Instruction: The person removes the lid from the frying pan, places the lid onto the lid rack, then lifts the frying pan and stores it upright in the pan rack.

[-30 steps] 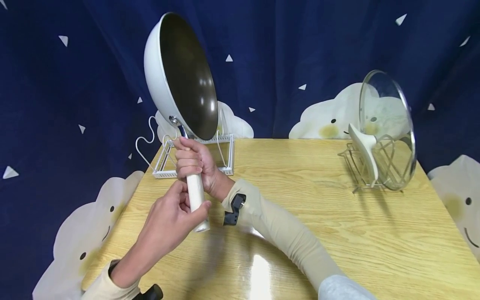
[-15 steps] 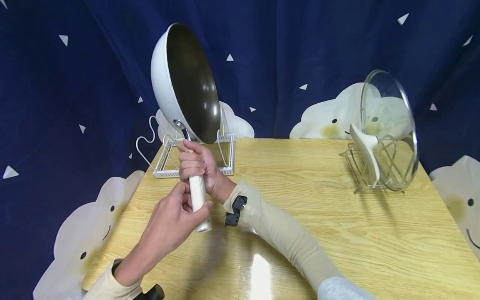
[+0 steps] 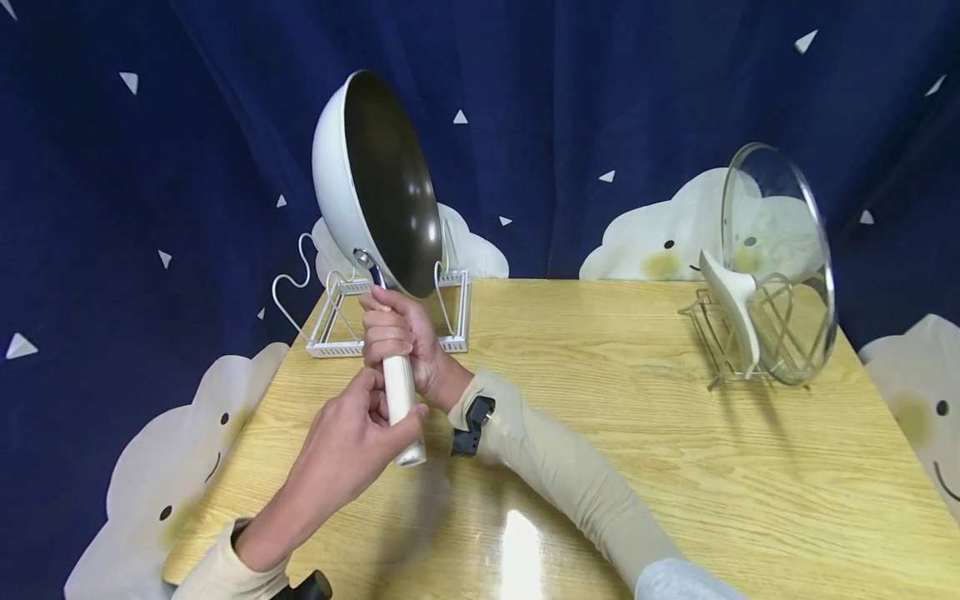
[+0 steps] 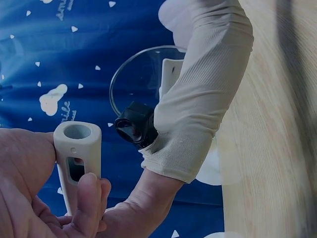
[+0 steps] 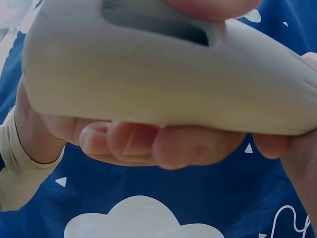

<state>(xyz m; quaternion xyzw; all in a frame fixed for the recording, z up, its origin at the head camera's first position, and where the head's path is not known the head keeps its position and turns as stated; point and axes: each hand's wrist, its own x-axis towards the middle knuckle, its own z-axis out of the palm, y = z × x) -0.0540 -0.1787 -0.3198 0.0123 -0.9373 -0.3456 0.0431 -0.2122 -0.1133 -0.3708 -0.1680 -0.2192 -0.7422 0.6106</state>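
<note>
A deep frying pan (image 3: 337,167), white outside and dark inside, is held up and tilted, its open side facing right in the head view. My right hand (image 3: 401,333) grips the upper part of its cream handle (image 3: 400,387), close to the metal neck. Lower on that handle, my left hand (image 3: 348,433) pinches it between thumb and fingers. The handle's end, with a round hole and a slot, shows in the left wrist view beside the left hand (image 4: 25,183). In the right wrist view the handle (image 5: 148,84) hides part of the left fingers (image 5: 183,146).
A white wire rack (image 3: 330,346) stands behind the pan at the table's back left. At the back right, a glass lid (image 3: 780,225) with a white handle (image 3: 735,300) leans upright in a metal rack (image 3: 708,333). A dark blue curtain (image 3: 510,100) hangs behind the wooden table (image 3: 600,400).
The pan has come down and a little to the right in the head view. Both hands shift slightly the same way and keep their hold on the handle.
</note>
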